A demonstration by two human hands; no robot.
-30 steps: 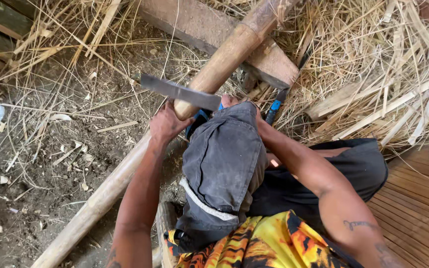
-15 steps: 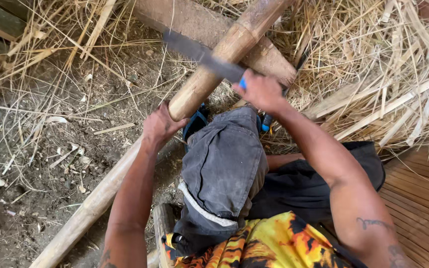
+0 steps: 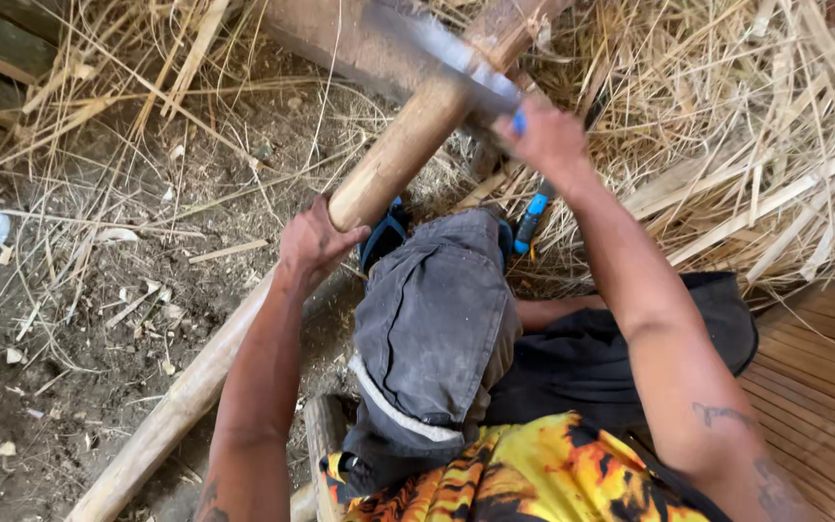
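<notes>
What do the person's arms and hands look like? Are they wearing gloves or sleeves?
No gloves and no sleeves: both arms are bare from hand to upper arm. The left hand is dusty with dirt, and its forearm has a small dark tattoo near the bottom of the picture. The right hand is blurred. The right arm carries dark tattoo marks near the elbow. No rings, watch or bracelets show.

Bamboo pole point(image 3: 379, 179): woody, tan, smooth and matt, faintly streaked. Blade point(image 3: 446, 53): grey metal, dull sheen, blurred; blue plastic handle. Knee cloth point(image 3: 432, 329): worn grey fabric, matt and creased. Ground point(image 3: 79, 319): rough, dry soil. Straw point(image 3: 727, 116): dry, fibrous, pale. Floor slats point(image 3: 823, 387): smooth brown wood.
</notes>
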